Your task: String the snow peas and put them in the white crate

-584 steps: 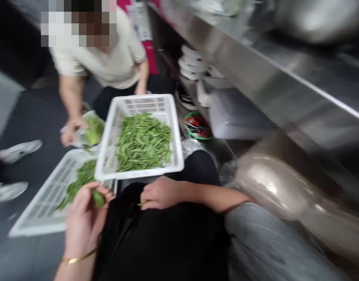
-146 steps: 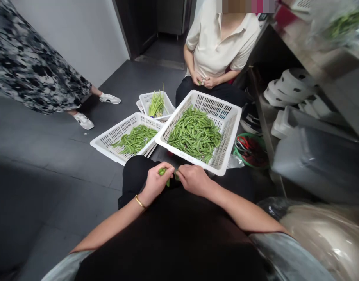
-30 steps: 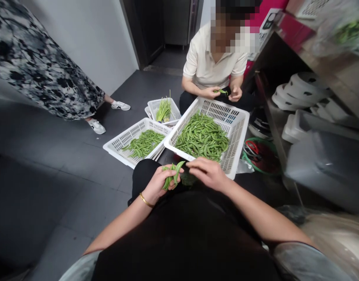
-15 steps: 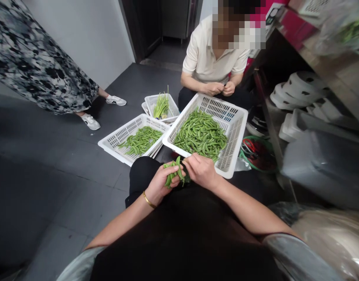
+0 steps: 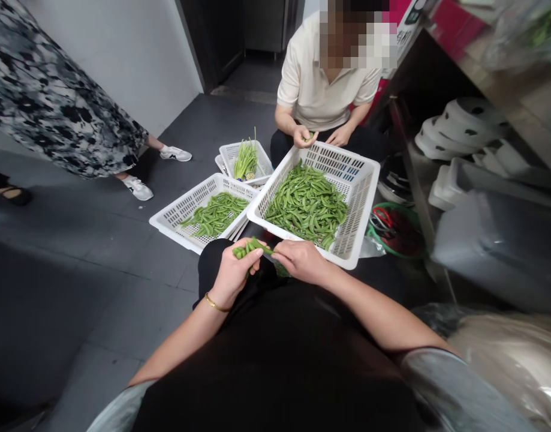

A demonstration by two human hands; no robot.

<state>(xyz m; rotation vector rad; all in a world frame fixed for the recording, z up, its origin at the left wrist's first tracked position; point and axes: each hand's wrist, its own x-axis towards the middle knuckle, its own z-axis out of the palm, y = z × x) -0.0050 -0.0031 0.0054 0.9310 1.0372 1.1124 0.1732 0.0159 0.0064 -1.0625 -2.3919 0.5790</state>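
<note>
The left hand (image 5: 232, 270) is closed around a small bunch of green pods (image 5: 240, 251), which come out above the thumb; on this wrist there is a gold bracelet (image 5: 216, 303). The right hand (image 5: 304, 261) keeps its fingers narrow, and they pinch the end of 1 pod that reaches across from the left hand. The 2 hands are close together, just before the near edge of the large white basket (image 5: 369, 207). In this basket lies a big pile of pods (image 5: 309, 204), nearer to the left and near edges than to the right edge. At its left stands a lower white basket (image 5: 172, 236), with a smaller pile (image 5: 214, 214) toward its right edge. At the right, a green tub (image 5: 387, 246) contains red and dark things, too blurred to name. Past the far edge of the lower white basket, a small basket (image 5: 262, 167) carries green stems (image 5: 246, 161). Behind the large basket sits 1 person in a white shirt (image 5: 331, 99), with 1 hand holding something green by its far left corner. Farther left, white shoes (image 5: 176, 154) show below a patterned skirt (image 5: 63, 108).
</note>
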